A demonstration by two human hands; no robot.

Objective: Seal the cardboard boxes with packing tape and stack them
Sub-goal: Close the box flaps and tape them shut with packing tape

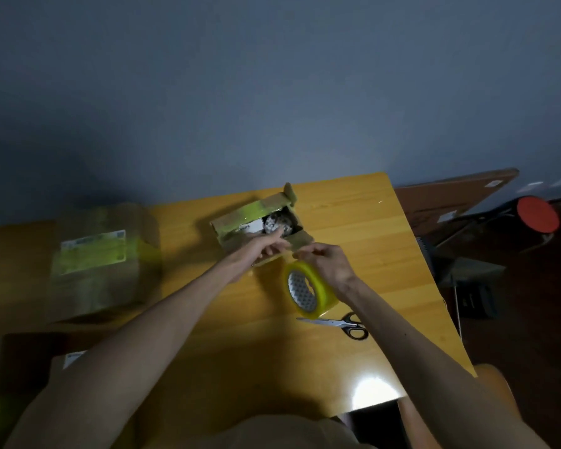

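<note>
Right hand (329, 267) near the middle of the view, its fingers (305, 254) bunched tip to tip, pinching at the top rim of the tape roll (310, 291). Roll of clear yellowish tape held on edge under that hand, patterned white core facing 9 o'clock. Resting on the tabletop (353, 222) or held clear of it: cannot tell.

Left hand (264, 249) just at 9 o'clock of the right one, fingertips of the 2 hands close together. Left index finger (277, 237) stretched straight toward 1 o'clock over the open top of the small box (240, 222), the other fingers curled in at the near flap. Gripping that flap or not: cannot tell.

Small box at 12 o'clock from both hands, close to the far edge of the tabletop, top flaps open, yellow-green strips across them. Inside, a round speckled white-and-grey lump at the 3 o'clock end, with a white card beside it at 9 o'clock.

Scissors (340, 325) flat on the tabletop at 6 o'clock from the roll, black handles toward 3 o'clock, blades toward 9 o'clock.

Large box (101, 270) at 9 o'clock from the small box, well apart from it, blurred, with a yellow-green label on top. At 7 o'clock of the view, a corner of 1 more box (62, 361) with a pale label, mostly hidden behind the left forearm.

Off the tabletop at 3 o'clock, a brown board (450, 196) and a red-topped stool (537, 214). Blue-grey wall (272, 92) across 12 o'clock.
</note>
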